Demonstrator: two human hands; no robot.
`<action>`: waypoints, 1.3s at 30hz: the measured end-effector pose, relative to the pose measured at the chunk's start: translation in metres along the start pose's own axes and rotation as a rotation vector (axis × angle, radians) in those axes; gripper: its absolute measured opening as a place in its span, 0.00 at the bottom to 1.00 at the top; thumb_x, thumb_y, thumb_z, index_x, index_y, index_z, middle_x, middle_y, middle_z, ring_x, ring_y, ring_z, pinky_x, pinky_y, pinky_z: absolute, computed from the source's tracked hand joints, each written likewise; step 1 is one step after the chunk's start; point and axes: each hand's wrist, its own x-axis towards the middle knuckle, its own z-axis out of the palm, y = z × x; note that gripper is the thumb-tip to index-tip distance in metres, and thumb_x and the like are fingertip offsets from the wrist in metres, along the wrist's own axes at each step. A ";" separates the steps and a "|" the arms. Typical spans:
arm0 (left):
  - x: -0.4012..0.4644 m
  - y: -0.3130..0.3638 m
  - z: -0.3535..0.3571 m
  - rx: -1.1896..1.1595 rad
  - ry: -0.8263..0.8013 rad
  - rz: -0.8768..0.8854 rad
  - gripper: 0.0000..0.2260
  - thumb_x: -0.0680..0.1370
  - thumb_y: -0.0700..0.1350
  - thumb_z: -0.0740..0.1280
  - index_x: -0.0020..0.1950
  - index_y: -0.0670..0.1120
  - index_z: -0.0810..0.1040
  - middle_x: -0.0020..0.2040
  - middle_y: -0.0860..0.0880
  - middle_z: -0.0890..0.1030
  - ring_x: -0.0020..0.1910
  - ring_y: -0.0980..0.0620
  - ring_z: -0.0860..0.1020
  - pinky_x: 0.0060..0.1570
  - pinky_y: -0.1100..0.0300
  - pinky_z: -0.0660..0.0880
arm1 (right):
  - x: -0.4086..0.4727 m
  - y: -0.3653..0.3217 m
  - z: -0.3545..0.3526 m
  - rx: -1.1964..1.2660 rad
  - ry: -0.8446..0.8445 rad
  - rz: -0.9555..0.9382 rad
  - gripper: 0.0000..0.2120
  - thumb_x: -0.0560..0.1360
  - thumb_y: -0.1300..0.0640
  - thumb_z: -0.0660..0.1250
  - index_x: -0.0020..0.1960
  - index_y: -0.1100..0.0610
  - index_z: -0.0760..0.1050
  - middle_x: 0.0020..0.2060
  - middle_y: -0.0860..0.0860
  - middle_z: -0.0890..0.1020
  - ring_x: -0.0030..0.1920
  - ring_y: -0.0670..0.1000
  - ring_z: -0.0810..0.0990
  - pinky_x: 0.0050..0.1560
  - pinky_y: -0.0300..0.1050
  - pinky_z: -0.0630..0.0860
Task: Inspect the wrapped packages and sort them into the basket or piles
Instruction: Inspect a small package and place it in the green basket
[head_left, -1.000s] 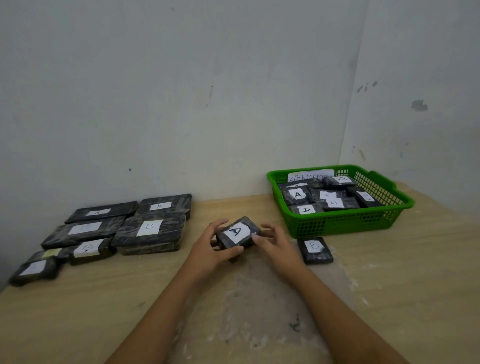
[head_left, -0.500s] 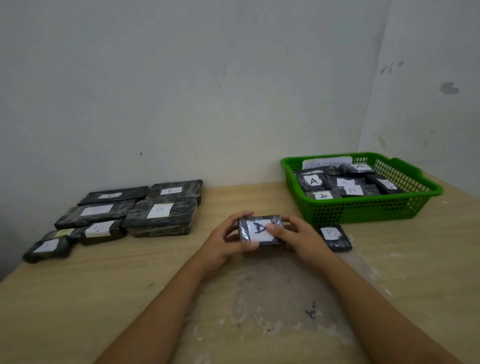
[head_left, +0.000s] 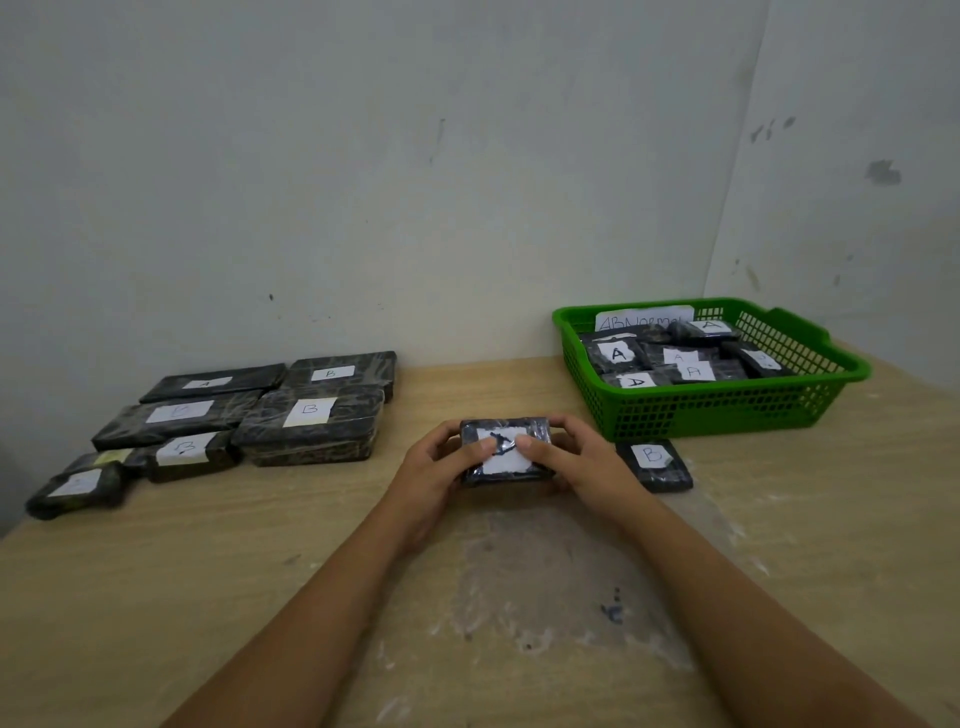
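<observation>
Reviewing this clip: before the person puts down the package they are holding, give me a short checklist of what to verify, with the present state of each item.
1. Grip: left hand and right hand both hold the held package, thumbs on top: ok.
2. Label readable: thumbs cover part of the white label; the letter is unclear: cannot tell.
3. Wrapping condition: too blurred to judge: cannot tell.
4. Green basket within reach on the right, with room on top of its packages: ok.
5. Piles on the left lie flat and tidy: ok.
6. Way to the basket: a B package lies in front of it, beside the right hand: not ok.
</observation>
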 end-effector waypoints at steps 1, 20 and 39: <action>0.000 0.001 0.000 0.008 0.009 0.008 0.21 0.71 0.47 0.77 0.62 0.44 0.82 0.58 0.40 0.85 0.56 0.42 0.84 0.53 0.52 0.80 | 0.000 0.000 0.000 0.002 -0.001 0.001 0.23 0.71 0.42 0.75 0.62 0.50 0.77 0.53 0.52 0.87 0.51 0.50 0.86 0.44 0.42 0.80; 0.003 -0.004 0.002 0.097 0.027 0.053 0.19 0.73 0.50 0.73 0.62 0.45 0.82 0.57 0.43 0.85 0.57 0.45 0.84 0.56 0.52 0.81 | 0.003 0.000 0.005 0.034 0.081 -0.014 0.17 0.76 0.50 0.74 0.60 0.58 0.78 0.53 0.58 0.84 0.51 0.53 0.85 0.47 0.42 0.82; 0.002 -0.002 0.003 0.138 0.037 0.077 0.18 0.75 0.50 0.73 0.63 0.44 0.81 0.57 0.42 0.85 0.56 0.45 0.84 0.57 0.51 0.81 | 0.002 0.005 0.008 -0.094 0.115 -0.123 0.24 0.70 0.41 0.74 0.58 0.55 0.78 0.50 0.52 0.86 0.51 0.50 0.85 0.53 0.45 0.83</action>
